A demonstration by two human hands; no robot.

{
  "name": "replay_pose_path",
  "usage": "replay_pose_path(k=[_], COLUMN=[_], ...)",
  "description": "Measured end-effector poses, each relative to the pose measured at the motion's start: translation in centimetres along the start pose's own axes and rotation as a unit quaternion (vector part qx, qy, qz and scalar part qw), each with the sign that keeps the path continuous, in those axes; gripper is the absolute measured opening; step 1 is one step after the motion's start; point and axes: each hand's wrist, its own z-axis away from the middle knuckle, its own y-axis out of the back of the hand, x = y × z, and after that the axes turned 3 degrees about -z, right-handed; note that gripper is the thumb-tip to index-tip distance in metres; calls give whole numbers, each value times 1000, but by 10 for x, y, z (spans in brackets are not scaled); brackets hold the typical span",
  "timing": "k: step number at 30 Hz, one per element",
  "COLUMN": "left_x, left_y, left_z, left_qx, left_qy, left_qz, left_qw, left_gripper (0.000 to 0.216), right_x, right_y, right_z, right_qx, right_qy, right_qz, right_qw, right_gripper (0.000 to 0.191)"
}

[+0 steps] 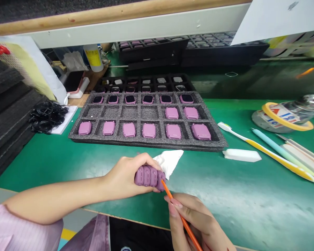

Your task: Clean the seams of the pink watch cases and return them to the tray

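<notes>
Work looked midway: left hand point(124, 174) clamped four purple watches point(147, 176) over the bench point(251, 188); right hand point(196, 219) pinched an orange stick point(187, 228) at the endmost; foam tray point(157, 143) pieces' status unclear.

Cases point(147, 176) look smooth plast., tray point(131, 112) matt rgh foam.

Head-worn view — forward, down over green bench point(251, 198) — hands point(128, 176) point(199, 219) close.
</notes>
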Motion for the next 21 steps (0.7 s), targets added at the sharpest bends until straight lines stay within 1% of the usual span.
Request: replay_pose_path(k=[3, 7, 11, 16, 21], left_x=[0, 1, 0, 0, 1], left_y=[0, 0, -1, 0, 0], left_z=[-1, -1, 0, 0, -1], left_qx=[1, 5, 5, 4, 4], left_qy=[-1, 1, 7, 12, 12], left_qz=[-6, -3, -5, -2, -4], left_qw=[1000, 1000, 1000, 1000, 1000], left_gripper=[34, 35, 35, 35, 35], right_x=[4, 5, 3, 1, 0], right_y=[3, 3, 0, -3, -4], right_z=[-2, -4, -8, -12, -12], right_qx=[-14, -17, -11, -12, -9], right_qy=[33, 47, 83, 87, 102], right_qz=[-3, 15, 32, 44, 46], right_qw=[999, 999, 996, 995, 994], right_gripper=[29, 30, 26, 21, 21])
